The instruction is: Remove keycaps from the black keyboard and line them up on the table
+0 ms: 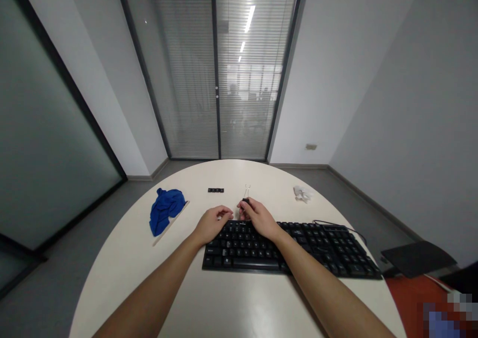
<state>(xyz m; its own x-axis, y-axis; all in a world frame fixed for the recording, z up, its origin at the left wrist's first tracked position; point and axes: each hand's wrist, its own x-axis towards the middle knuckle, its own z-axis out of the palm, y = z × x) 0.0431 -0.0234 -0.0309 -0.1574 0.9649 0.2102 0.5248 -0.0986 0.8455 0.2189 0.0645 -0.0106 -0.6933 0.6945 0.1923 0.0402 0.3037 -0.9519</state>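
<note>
Head view shows our right hand point(259, 217) at the far edge of the black keyboard point(298, 251), its fingers closed around a black binder clip point(245, 198) whose wire handles stick up and away from us, just past the fingertips. Our left hand point(212, 222) sits just beside it on the left, fingers curled loosely with the tips resting at the keyboard's far left corner; it grips nothing that we can see, and its fingertips come close to the right hand's without clearly touching.

Under both wrists lies the keyboard, stretching away to the right of the right hand, with its cable point(338, 224) looping off the far right end. Beyond the left hand, a little farther out on the pale round desk point(209, 303), we see a short black strip point(215, 190) that may be a row of keycaps; it is too small to tell. Well to the left of the left hand a crumpled blue cloth point(165, 209) lies on a thin flat board point(172, 222). Far off to the right of the right hand, near the desk's far edge, rests a small crumpled white thing point(302, 193)
</note>
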